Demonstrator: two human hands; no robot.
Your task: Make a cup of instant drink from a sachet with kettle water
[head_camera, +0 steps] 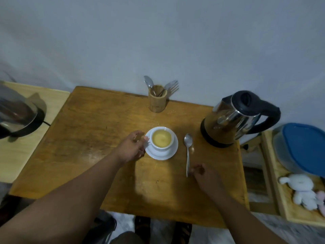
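A white cup [161, 139] full of pale yellow drink stands on a white saucer [165, 154] in the middle of the wooden table [98, 131]. My left hand [131, 147] is at the cup's left side, fingers pinched on its handle. A metal spoon [187, 147] lies flat on the table right of the saucer, bowl pointing away from me. My right hand [204, 175] pinches the near end of its handle. A steel kettle [232, 118] with a black lid and handle stands at the back right on its base. No sachet is in view.
A wooden holder [157, 98] with spoons and a fork stands at the table's back edge by the wall. A second appliance [17, 117] sits on a side table at left. At right, a blue-lidded container [304, 148] and a white soft toy [300, 189] rest on a tray.
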